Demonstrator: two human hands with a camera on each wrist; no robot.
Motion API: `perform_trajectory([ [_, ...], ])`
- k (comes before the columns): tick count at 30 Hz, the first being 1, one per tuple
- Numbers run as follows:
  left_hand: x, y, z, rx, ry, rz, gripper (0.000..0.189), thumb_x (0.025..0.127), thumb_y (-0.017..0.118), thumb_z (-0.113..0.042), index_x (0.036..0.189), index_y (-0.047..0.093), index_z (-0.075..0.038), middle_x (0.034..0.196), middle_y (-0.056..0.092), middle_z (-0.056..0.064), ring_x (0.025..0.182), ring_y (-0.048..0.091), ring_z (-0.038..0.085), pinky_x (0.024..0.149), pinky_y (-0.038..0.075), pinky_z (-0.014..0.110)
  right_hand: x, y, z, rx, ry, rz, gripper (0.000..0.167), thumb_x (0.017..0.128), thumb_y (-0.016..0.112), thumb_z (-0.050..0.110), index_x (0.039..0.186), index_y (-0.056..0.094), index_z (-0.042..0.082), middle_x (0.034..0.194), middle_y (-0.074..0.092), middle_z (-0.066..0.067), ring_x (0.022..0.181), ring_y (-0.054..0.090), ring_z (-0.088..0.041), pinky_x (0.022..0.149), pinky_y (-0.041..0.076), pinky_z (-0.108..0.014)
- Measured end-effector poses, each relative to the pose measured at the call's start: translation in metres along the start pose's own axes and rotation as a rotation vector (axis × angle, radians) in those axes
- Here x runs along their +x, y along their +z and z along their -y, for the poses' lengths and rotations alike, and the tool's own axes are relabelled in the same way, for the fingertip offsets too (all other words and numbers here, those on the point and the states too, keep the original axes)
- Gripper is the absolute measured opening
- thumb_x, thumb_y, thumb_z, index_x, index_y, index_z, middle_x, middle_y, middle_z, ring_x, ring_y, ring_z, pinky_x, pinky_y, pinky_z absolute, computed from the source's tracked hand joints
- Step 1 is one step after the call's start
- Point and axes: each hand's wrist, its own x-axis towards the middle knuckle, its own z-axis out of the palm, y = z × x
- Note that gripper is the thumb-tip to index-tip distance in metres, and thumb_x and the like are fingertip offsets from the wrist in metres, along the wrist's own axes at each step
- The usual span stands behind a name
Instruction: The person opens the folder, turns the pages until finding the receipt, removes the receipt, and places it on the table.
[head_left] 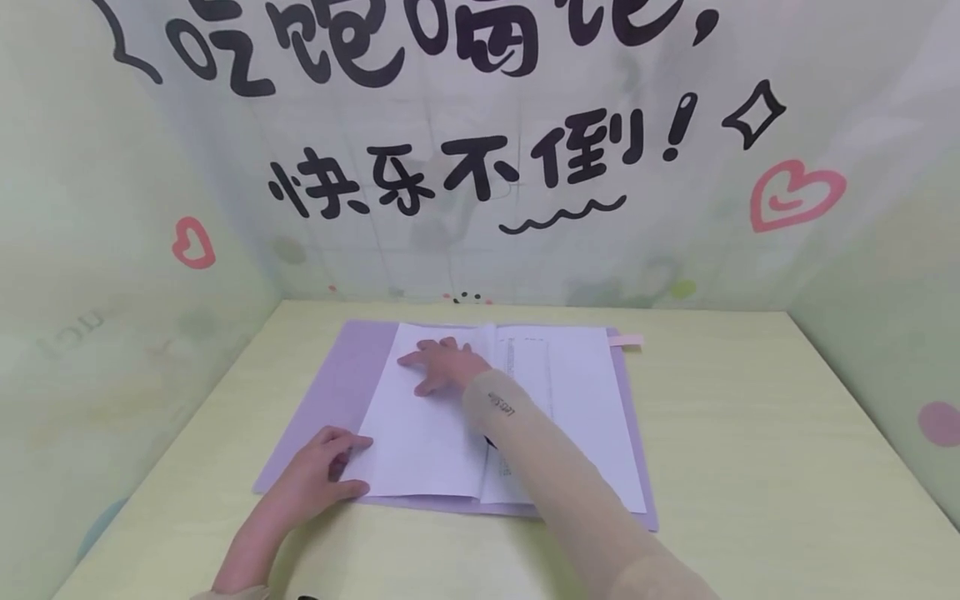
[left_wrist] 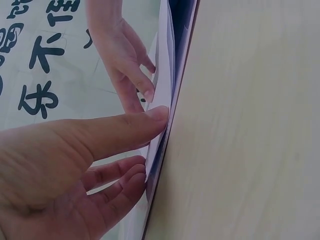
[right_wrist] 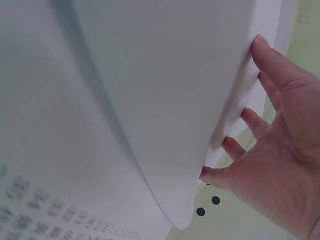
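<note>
A purple-covered booklet (head_left: pixel 367 358) lies spread on the table, its white left page (head_left: pixel 427 450) blank and its right page (head_left: pixel 585 400) bearing small print. On the upper part of the left page my right hand (head_left: pixel 447 367) rests with fingers spread, the fingertips pressing the paper. The right wrist view shows the same hand (right_wrist: pixel 280 125) beside a raised fold of the white sheet. At the lower left corner of that page is my left hand (head_left: pixel 322 467), thumb and fingers apart and touching the paper. Up close, its thumb (left_wrist: pixel 125 131) lies along the sheets' edge.
A pink tab (head_left: pixel 628 340) sticks out at the booklet's upper right. The pale wooden table (head_left: pixel 750 433) extends around the booklet. Behind stands a printed backdrop (head_left: pixel 465 250) with black lettering, and similar panels rise at both sides.
</note>
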Motion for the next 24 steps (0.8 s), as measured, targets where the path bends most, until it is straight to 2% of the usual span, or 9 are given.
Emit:
perform_trajectory([
  [14,0.000,-0.003,-0.003,-0.013,-0.016,0.021,0.052,0.071,0.088,-0.019,0.118,0.069,-0.008,0.110,0.058,0.005,0.089,0.051,0.011,0.077,0.049,0.023,0.001,0.003,-0.002,0.005,-0.035,0.003,0.061,0.096,0.064,0.032,0.150,0.039,0.040,0.166,0.020,0.005,0.154,0.014,-0.029,0.125,0.007,-0.058],
  [24,0.002,-0.003,-0.001,-0.026,-0.021,0.022,0.052,0.072,0.086,-0.016,0.120,0.068,-0.008,0.110,0.058,0.004,0.087,0.049,0.009,0.074,0.047,0.020,0.002,0.009,-0.005,-0.046,-0.036,0.003,0.059,0.099,0.056,0.037,0.153,0.032,0.041,0.167,0.015,0.005,0.156,0.007,-0.027,0.126,0.002,-0.056],
])
